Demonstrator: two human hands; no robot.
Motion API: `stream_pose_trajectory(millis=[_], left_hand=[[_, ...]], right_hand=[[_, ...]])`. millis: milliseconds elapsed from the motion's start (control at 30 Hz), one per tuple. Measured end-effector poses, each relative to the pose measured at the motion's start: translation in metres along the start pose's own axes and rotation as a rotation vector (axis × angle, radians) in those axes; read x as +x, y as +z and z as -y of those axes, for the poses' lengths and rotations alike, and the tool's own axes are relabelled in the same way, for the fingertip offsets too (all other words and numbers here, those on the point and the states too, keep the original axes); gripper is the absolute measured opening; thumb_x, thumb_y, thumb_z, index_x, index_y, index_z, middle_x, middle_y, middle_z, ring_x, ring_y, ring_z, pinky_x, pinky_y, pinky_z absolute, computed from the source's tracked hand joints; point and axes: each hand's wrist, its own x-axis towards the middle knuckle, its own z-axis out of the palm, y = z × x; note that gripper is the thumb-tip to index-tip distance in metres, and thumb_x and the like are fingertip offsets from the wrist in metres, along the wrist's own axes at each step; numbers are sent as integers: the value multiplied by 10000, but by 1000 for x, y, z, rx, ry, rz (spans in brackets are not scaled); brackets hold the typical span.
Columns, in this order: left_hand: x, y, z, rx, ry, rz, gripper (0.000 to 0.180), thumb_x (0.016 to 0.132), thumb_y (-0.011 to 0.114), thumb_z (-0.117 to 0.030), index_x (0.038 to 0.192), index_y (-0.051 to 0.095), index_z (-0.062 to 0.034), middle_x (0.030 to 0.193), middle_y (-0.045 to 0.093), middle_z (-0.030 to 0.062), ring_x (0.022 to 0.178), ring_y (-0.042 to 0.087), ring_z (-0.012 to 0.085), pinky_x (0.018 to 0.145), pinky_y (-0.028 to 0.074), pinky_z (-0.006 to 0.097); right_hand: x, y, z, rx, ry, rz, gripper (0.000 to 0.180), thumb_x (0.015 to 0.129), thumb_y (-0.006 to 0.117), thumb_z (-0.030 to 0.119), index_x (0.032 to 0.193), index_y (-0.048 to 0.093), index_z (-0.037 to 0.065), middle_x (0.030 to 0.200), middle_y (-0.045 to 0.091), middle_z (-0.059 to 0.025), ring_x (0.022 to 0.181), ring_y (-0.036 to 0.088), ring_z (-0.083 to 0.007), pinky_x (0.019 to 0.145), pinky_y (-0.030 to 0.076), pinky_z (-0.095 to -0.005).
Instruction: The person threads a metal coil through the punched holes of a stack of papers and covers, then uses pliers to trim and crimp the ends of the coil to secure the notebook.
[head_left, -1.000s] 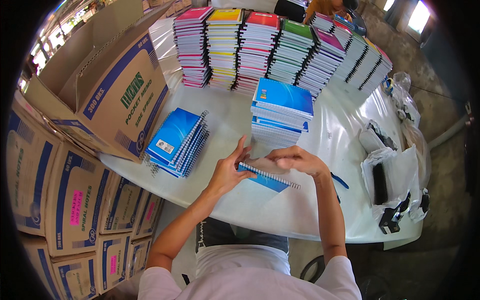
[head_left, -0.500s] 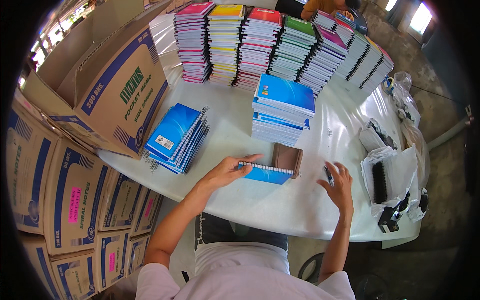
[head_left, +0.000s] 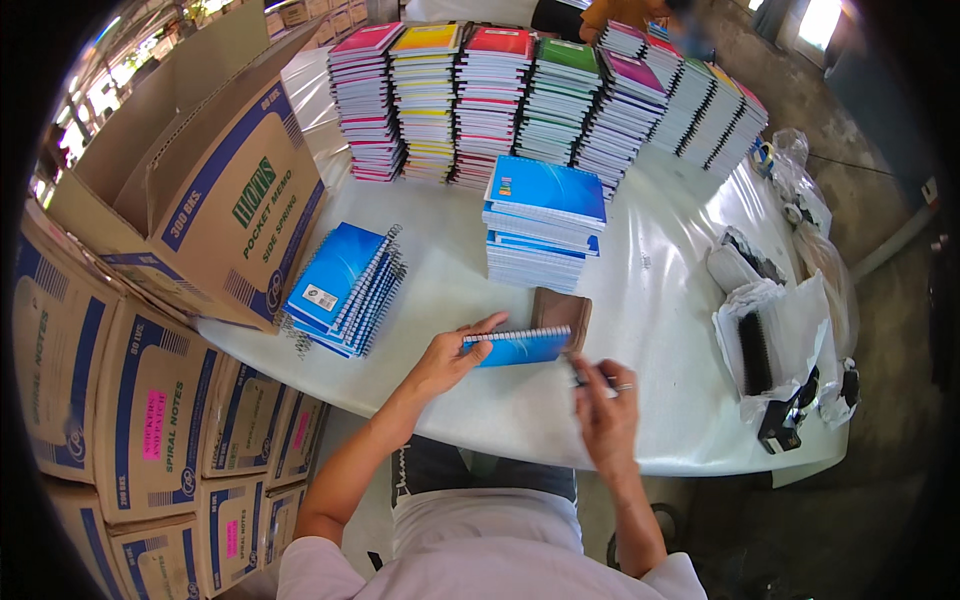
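A blue spiral notebook is tilted on edge with its coil upward, gripped at its left end between the thumb and fingers of my left hand. My right hand is at the notebook's right end, closed around a small dark hand tool; motion blurs it, so its exact kind is unclear. Behind the notebook's right end lies a brown block-like object. Farther back stands a stack of blue notebooks. To the left is a pile of blue notebooks with coil ends sticking out.
Tall stacks of coloured notebooks line the table's far side. An open cardboard box stands at the left, above stacked cartons. Black coils in white wrapping lie at the right edge. Another person is beyond the table.
My right hand has moved left with the tool, from off to the side up to the notebook's right end. My left hand still grips the notebook.
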Motion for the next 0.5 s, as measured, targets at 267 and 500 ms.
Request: stream_pose_trajectory(millis=[267,500], left_hand=[[-22,23,-63,620,185,-251,662,828,652,11,1438,452,-150,1307,597,126,1093,643,313,770,560,344],[-33,26,-73,892,268,-373,712,775,655,54,1425,472,-171,1324,601,53,1071,657,310,693,571,335]], right_hand=[[24,9,62,-13,-234,46,461,782,742,147,1236,661,167,1077,528,-105,948,532,-273,795,439,-400],[26,-7,71,287,-6,344,353,873,677,142,1225,660,129,962,570,-123,891,553,-245,745,457,-366]])
